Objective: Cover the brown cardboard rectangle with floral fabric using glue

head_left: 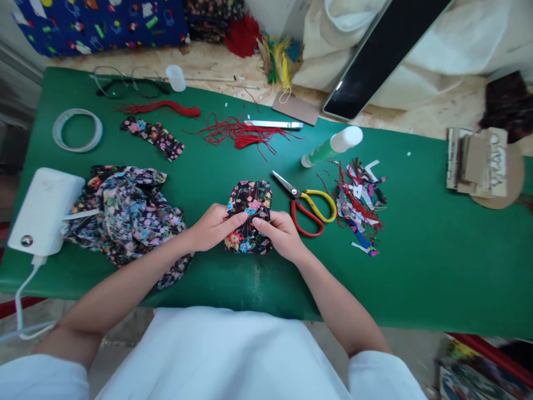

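Note:
Between my two hands is a small black floral fabric piece (249, 240) with rounded upper corners, held just above the green table. My left hand (217, 226) grips its left edge, thumb pressed on the front. On the right edge, my right hand (283, 233) does the same, and the two thumbs nearly meet at the middle. The fingers behind the fabric are hidden. Scissors (310, 206) with one yellow and one red handle lie partly open just right of my right hand. A crumpled heap of floral cloth (129, 214) lies left of my left hand.
On the green table (425, 255) lie a glue stick (333, 145), fabric scraps (360, 200), red threads (237, 133), tweezers (275, 124), a floral strip (152, 136), a tape roll (77, 130) and a cabled white power bank (45, 211). Glasses (129, 83) and cardboard pieces (478, 164) sit farther out.

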Demonstrator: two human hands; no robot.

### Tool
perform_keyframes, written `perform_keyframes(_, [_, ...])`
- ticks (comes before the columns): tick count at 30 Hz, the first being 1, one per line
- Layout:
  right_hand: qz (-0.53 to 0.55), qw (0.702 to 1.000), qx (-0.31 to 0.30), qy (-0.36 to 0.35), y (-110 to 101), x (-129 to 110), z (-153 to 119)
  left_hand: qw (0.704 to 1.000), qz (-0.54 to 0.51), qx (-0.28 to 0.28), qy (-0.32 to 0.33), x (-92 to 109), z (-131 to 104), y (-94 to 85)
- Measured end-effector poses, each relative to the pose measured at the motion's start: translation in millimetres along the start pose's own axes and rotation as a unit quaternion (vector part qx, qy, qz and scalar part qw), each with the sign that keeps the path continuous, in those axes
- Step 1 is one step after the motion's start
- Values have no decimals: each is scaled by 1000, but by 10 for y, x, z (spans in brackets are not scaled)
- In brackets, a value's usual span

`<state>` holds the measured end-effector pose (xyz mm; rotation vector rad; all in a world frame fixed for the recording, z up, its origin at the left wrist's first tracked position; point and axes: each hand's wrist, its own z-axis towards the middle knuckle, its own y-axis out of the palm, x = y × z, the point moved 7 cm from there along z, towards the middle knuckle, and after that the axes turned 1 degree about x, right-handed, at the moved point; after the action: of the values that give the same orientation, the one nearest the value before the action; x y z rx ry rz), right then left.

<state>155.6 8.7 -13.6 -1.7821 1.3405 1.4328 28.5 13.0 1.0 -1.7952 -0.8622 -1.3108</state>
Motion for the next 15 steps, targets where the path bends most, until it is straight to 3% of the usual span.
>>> perform_keyframes(5, [0,1000,-3,10,-8,20,-10,999,-18,-23,-20,-15,-28,17])
perform_keyframes(11, [14,999,-26,24,42,114,-13,989,-129,-61,-46,-75,-47,93])
perform_keyframes(15, [-4,1000,-11,7,26,83,-15,986,-148,-44,-64,-112,-37,82])
